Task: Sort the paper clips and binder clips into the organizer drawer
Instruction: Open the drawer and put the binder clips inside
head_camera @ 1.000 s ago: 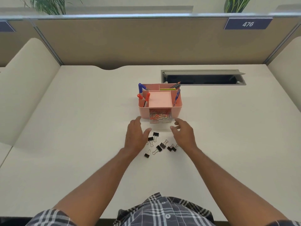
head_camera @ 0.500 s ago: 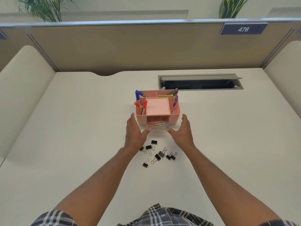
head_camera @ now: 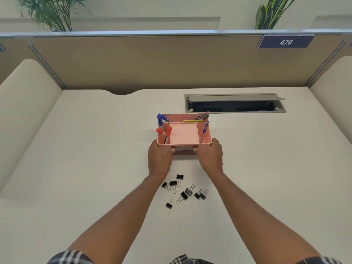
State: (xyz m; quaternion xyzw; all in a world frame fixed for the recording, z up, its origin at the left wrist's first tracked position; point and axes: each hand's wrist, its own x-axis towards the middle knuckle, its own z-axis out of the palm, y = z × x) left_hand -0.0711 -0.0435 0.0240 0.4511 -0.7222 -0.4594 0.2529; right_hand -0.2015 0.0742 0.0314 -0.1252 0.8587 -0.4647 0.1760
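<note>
Both hands clasp the front corners of a pink desk organizer, the left hand wrapped round its left front corner and the right hand round its right, fingers curled closed against the plastic and thumbs tucked in toward the drawer set low in the front face. The two-sided hold looks meant to steady the light box while the drawer is worked, since a one-handed push or pull would likely slide the whole thing across the smooth desk. The drawer front shows only as a pale strip between the thumbs, and whether it is fully closed, and whether any paper clips are inside, cannot be told from this angle. Pens and pencils stand in the compartments around the organizer's shallow, bare central tray. Just behind the wrists, between the forearms, about eight black binder clips lie scattered loose on the desk, close together but clear of the box, none yet sorted. Their spot near the body keeps them within easy reach once the drawer is available. A cable slot sits open at the desk's far edge, below a partition marked 476.
</note>
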